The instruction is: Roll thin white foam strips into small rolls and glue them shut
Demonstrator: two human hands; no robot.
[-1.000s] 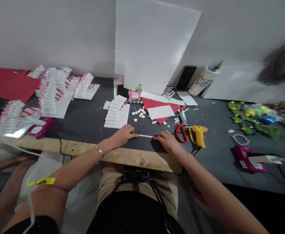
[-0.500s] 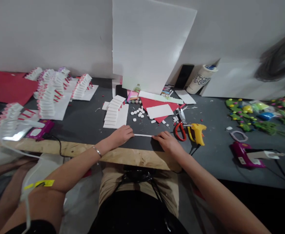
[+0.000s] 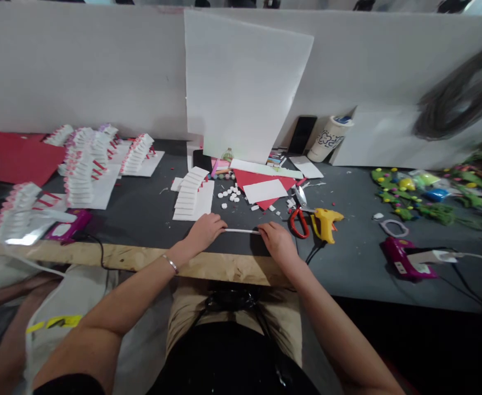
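Observation:
A thin white strip (image 3: 242,231), looking like rolled clay, lies along the table's front part between my hands. My left hand (image 3: 205,229) has its fingers closed on the strip's left end, and my right hand (image 3: 274,238) pinches the right end. Just behind my left hand stands a stepped white model (image 3: 188,197) on a white board. Small white round pieces (image 3: 224,206) lie scattered beyond the strip. To the right of my right hand are red-handled scissors (image 3: 299,222) and a yellow glue gun (image 3: 326,224).
Several finished stepped models (image 3: 78,181) stand at the left near red sheets (image 3: 21,156). A white board (image 3: 245,88) leans on the back wall beside a phone (image 3: 302,135) and a cup (image 3: 329,139). Purple power sockets (image 3: 403,260) and green decorations (image 3: 405,211) lie right. Another person's legs show at left.
The camera view has tilted up slightly, showing the wall's top edge. Both hands stay at the strip's ends, with little visible movement.

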